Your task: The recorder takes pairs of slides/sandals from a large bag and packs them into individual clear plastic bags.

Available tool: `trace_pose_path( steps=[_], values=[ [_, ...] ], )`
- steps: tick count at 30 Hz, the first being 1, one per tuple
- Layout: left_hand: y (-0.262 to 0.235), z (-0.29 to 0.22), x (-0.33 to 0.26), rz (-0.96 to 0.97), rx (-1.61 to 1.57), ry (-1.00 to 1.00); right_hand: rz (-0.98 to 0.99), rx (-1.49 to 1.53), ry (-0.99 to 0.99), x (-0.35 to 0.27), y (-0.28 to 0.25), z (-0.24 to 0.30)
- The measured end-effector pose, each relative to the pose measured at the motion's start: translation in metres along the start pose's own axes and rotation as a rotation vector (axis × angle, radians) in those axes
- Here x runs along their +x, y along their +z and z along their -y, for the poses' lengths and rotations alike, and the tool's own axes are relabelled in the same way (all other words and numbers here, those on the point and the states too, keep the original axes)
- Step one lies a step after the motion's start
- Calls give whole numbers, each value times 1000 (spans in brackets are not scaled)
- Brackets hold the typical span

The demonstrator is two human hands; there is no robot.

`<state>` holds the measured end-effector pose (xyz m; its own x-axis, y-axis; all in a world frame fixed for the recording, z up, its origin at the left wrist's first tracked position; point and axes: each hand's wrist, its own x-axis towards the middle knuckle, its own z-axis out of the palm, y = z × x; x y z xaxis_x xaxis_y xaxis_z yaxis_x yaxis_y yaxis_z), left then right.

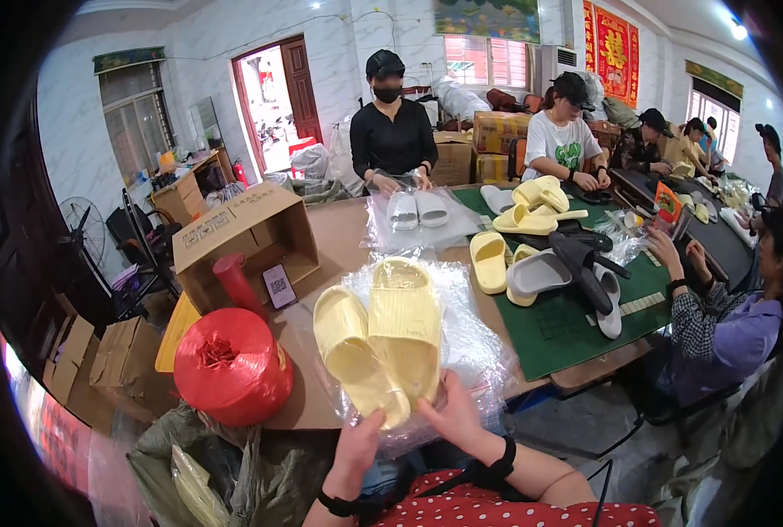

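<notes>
A pair of pale yellow slide slippers [405, 316] is up in front of me, straps at the far end. Their heel ends point toward me, and the left one overlaps the right. At the left slipper's heel, my left hand [356, 446] is closed with its thumb along the edge. My right hand [455, 413] grips the heel of the right slipper. Clear plastic bags [475, 338] lie behind and beneath the pair. Whether the slippers are inside a bag, I cannot tell.
A red twine roll [233, 367], a phone-like card with a square code [279, 286] and an open cardboard box [244, 241] stand left. On the green mat [545, 338] lie several loose slippers [539, 277]. Across the table, a co-worker [394, 145] handles bagged white slippers [418, 209].
</notes>
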<state>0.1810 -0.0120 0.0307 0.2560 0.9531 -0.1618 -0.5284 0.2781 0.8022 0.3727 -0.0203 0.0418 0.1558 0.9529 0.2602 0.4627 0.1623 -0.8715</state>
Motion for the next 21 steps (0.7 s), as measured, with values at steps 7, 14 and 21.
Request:
trace_pose_path(
  steps=[7, 14, 21],
  values=[
    [-19, 15, -25, -142, -154, 146, 350, 65, -223, -6, 24, 6],
    [-83, -79, -77, -448, 464, 716, 178, -3, -269, 20, -22, -24],
    [-209, -182, -205, -1596, 1272, 436, 83, -42, -142, 29, -33, -55]
  ],
)
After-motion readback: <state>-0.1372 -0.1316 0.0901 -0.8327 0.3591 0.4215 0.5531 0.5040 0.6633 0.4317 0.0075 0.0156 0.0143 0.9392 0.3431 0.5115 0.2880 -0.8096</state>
